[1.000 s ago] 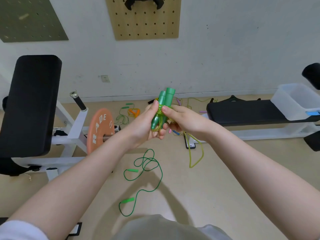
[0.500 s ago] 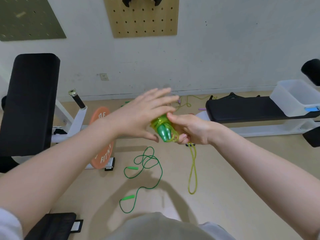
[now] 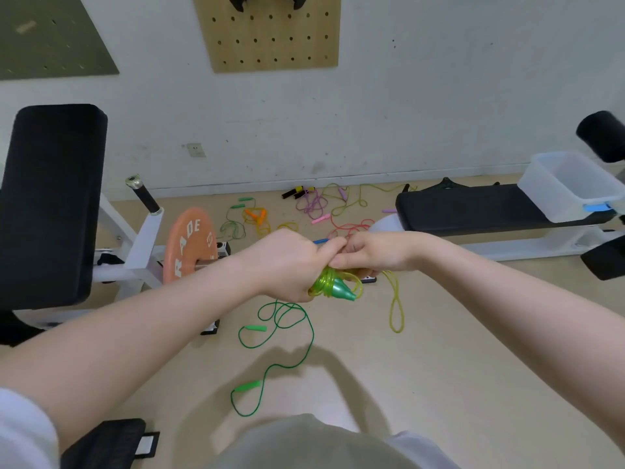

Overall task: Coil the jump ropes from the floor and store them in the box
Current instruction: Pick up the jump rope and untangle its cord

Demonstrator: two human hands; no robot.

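My left hand (image 3: 287, 262) grips the green handles of a yellow-green jump rope (image 3: 333, 286), with cord wound round them. My right hand (image 3: 375, 253) meets it from the right and pinches the same cord; a loose loop (image 3: 396, 313) hangs below. A dark green jump rope (image 3: 280, 336) lies spread on the floor under my hands. Several more ropes, pink, orange, red and green (image 3: 318, 206), lie tangled by the wall. The clear plastic box (image 3: 571, 186) stands on the black bench at the right.
A flat black bench (image 3: 473, 208) runs along the right side. A white weight rack with an orange plate (image 3: 189, 243) and a tall black pad (image 3: 50, 198) fills the left. A black object (image 3: 108, 441) lies at the lower left.
My left hand was spread open over the handles and now closes around them. The bundle has dropped lower and tipped, and the hanging loop has become shorter.
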